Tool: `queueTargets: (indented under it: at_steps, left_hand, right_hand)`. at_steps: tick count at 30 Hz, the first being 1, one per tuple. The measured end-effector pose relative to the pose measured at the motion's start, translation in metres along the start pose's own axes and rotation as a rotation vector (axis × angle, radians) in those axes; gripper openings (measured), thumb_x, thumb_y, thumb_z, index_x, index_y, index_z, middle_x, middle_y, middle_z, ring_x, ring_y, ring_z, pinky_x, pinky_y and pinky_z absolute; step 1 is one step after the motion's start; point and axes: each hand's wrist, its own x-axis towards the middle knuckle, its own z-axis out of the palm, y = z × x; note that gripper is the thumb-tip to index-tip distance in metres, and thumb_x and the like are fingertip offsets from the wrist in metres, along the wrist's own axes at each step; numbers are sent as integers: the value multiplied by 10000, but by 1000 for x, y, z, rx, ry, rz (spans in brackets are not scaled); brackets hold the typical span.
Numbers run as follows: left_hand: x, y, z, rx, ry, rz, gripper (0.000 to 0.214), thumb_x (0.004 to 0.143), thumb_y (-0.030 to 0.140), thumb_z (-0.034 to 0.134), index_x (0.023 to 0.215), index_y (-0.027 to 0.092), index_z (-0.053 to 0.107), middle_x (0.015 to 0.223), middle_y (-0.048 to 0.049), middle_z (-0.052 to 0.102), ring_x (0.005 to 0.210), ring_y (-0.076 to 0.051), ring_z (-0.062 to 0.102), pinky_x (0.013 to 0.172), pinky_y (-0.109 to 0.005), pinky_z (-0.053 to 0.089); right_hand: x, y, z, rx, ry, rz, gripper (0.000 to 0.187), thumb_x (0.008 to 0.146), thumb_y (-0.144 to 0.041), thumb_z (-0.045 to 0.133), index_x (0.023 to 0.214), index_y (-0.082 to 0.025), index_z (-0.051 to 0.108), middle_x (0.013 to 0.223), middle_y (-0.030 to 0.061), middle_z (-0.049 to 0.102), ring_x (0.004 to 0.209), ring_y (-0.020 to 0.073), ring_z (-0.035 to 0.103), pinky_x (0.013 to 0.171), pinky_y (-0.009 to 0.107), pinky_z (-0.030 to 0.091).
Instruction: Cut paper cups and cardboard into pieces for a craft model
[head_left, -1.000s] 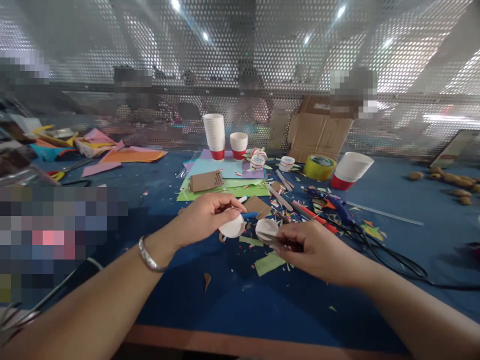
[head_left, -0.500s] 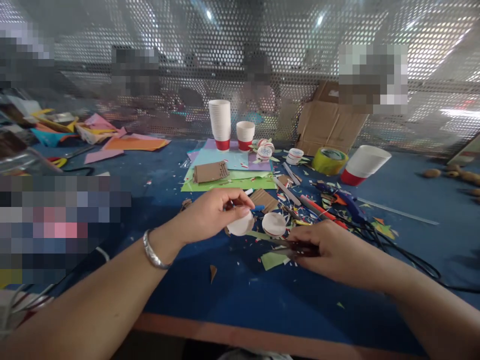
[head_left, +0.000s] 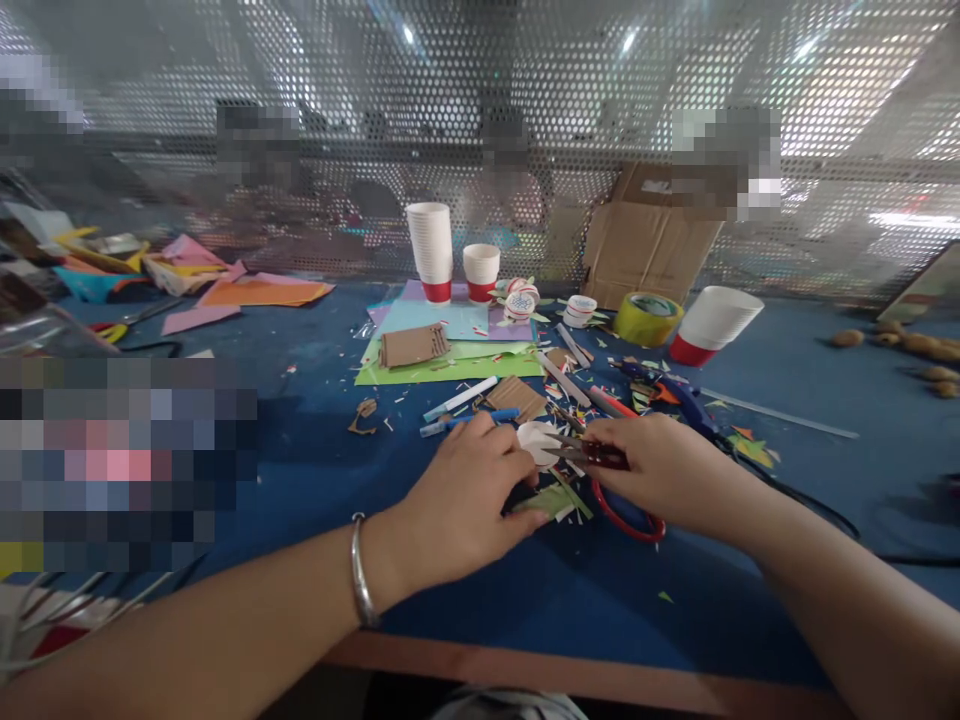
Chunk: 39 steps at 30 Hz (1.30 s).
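My right hand (head_left: 660, 465) is closed around red-handled scissors (head_left: 574, 452), with the blades pointing left over a small white paper cup base (head_left: 534, 436). One red handle loop hangs below the hand. My left hand (head_left: 472, 490), with a silver bangle on the wrist, reaches low over the table, its fingers bent and its thumb apart. The thumb tip lies at a scrap of light green paper (head_left: 553, 502); whether it touches the scrap is unclear. Two markers, one with a blue cap (head_left: 504, 414), lie just beyond the left fingers.
Stacked white cups (head_left: 430, 250) stand behind on coloured paper sheets (head_left: 442, 320). Corrugated cardboard (head_left: 517, 399), paper scraps, yellow-green tape (head_left: 648, 320) and a blue glue gun (head_left: 694, 408) with its cable spread across the right. A tilted cup stack (head_left: 716, 325) is farther right.
My left hand has moved right and nearer, towards the green scrap; the white disc it held no longer shows. The scissors have shifted slightly up, over the cup base. The markers are uncovered.
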Motion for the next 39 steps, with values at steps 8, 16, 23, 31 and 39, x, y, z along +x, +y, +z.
queueTargets:
  at_steps: [8, 16, 23, 31, 39]
  left_hand:
    - [-2, 10, 2, -8, -105, -48, 151, 894, 344, 681, 898, 197, 649, 1012, -57, 638, 1040, -309, 490, 842, -442, 349]
    - [-4, 1, -29, -291, -37, -147, 23, 878, 232, 678, 875, 209, 677, 836, 3, 669, 789, -170, 590, 715, -312, 411]
    - [7, -17, -30, -999, 158, -267, 212, 820, 281, 769, 986, 182, 683, 836, 11, 690, 731, -103, 621, 679, -221, 479]
    - [8, -17, -18, -1126, 202, -269, 179, 831, 238, 757, 816, 163, 595, 729, 33, 651, 674, -77, 596, 623, -187, 442]
    - [12, -18, -13, -1178, 246, -314, 236, 773, 259, 819, 803, 158, 608, 715, 56, 584, 614, -52, 503, 572, -174, 410]
  right_hand:
    - [1, -2, -2, -11, 13, 3, 153, 912, -314, 541, 832, -217, 627, 825, 36, 715, 721, 202, 640, 624, 285, 351]
    - [-2, -6, -2, -41, 6, 7, 137, 901, -305, 550, 848, -226, 649, 751, 16, 702, 659, 187, 619, 566, 274, 311]
    - [-10, -21, 3, -77, -45, -34, 131, 877, -336, 588, 894, -238, 673, 770, 28, 733, 683, 221, 664, 556, 285, 294]
    - [-20, -40, 13, -22, -118, -178, 136, 880, -362, 655, 915, -231, 671, 877, 29, 771, 787, 252, 721, 594, 298, 332]
    - [-25, -41, 17, -22, -95, -253, 197, 883, -392, 693, 950, -210, 659, 962, 35, 753, 833, 243, 705, 635, 310, 368]
